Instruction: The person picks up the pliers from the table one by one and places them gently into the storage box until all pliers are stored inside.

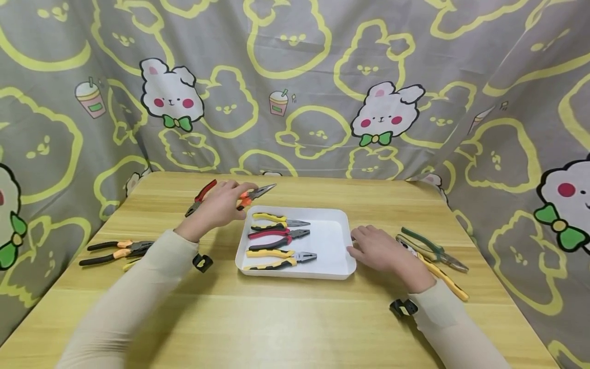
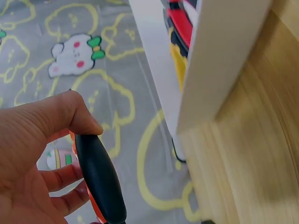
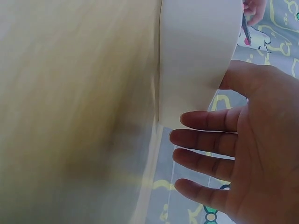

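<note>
My left hand [image 1: 218, 205] pinches orange-and-black long-nose pliers [image 1: 261, 191] by the back left corner of a white tray [image 1: 334, 241], their pointed nose to the right. In the left wrist view, the thumb lies on the dark handle [image 2: 100, 179]. Inside the tray, noses to the right, lie yellow-and-black long-nose pliers [image 1: 269, 217], red-and-black pliers [image 1: 276, 233] and yellow-and-black combination pliers [image 1: 272, 253]. At the tray's right wall is my right hand [image 1: 375, 248]. Its fingers are extended outside the wall in the right wrist view, the thumb up at the rim.
Red-handled pliers [image 1: 205, 190] lie behind the left hand. Orange-and-black pliers [image 1: 121, 250] are at the table's left, a yellow handle [image 1: 131, 264] partly hidden by the sleeve. Green-handled pliers [image 1: 426, 243] and yellow-handled pliers [image 1: 444, 279] lie beyond the right hand. A patterned curtain [image 1: 313, 61] surrounds the table.
</note>
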{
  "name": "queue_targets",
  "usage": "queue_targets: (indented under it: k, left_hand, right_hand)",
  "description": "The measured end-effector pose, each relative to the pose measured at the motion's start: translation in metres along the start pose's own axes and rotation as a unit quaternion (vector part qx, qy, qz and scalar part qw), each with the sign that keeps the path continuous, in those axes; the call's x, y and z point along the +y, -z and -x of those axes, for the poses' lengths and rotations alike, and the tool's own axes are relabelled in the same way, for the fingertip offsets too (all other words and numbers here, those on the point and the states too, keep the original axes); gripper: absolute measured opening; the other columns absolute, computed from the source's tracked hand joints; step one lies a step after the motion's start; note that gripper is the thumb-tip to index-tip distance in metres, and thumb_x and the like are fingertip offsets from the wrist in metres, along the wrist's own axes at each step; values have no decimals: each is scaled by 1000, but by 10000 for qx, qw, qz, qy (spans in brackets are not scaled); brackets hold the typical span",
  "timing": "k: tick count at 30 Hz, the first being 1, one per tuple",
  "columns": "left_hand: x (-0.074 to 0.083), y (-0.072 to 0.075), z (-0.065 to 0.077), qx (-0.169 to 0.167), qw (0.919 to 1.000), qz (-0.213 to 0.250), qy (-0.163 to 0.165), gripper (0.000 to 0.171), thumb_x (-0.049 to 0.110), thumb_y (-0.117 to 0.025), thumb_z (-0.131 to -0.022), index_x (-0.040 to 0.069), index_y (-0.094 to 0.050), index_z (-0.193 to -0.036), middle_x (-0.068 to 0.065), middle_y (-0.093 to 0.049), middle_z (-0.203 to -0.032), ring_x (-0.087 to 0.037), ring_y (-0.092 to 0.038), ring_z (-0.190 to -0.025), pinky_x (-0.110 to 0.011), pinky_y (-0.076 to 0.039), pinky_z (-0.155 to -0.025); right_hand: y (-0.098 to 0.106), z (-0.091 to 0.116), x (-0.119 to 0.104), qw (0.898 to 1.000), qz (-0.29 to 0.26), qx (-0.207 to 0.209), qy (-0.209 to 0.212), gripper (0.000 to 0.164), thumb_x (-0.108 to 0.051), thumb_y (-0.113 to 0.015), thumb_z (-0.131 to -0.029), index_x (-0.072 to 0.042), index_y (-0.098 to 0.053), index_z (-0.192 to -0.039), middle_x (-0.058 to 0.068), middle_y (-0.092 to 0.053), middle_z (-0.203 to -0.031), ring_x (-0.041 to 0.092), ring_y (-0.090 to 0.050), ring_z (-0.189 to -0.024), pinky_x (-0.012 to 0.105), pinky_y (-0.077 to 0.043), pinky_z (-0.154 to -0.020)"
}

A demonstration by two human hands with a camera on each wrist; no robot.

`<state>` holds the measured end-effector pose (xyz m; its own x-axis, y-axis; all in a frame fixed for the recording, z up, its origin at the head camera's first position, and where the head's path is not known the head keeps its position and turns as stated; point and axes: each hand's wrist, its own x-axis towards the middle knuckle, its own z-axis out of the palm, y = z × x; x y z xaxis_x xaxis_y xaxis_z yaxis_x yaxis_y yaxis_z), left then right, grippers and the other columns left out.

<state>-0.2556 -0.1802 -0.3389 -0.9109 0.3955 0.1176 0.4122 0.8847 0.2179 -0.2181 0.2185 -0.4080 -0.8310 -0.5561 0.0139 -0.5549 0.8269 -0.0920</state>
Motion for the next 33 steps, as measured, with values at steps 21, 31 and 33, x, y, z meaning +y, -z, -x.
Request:
queue_targets:
  k: [21, 31, 33]
  left_hand:
    - [59, -29, -30, -363, 9969, 314, -620, 71, 12, -75, -79, 25, -47, -143, -9, -56, -112, -29, -46, -98, -42, -40, -80]
    - [84, -39, -45, -844, 9932, 347, -720, 70, 14, -77, -79, 26, -48, -141, -4, -58, -113, -26, -47, -101, -39, -40, -84]
    - [88, -41, -47, -895, 9929, 336, -707, 68, 15, -77, -79, 26, -49, -141, -3, -58, -114, -25, -47, -102, -39, -40, -86]
  right_hand:
    - [1, 1, 1, 10000, 13, 10, 31, 36, -34, -53, -98, -2, -59, -113, 10, -60, -107, 32, -57, -102, 49, -46, -85]
    - [3, 1, -1, 10000, -26, 11, 45, 35, -34, -54, -98, -3, -59, -113, 8, -59, -106, 31, -57, -100, 49, -46, -84]
    - [3, 1, -1, 10000, -33, 13, 55, 35, -34, -54, -98, -3, -59, -113, 8, -59, -106, 31, -57, -100, 49, -46, -85]
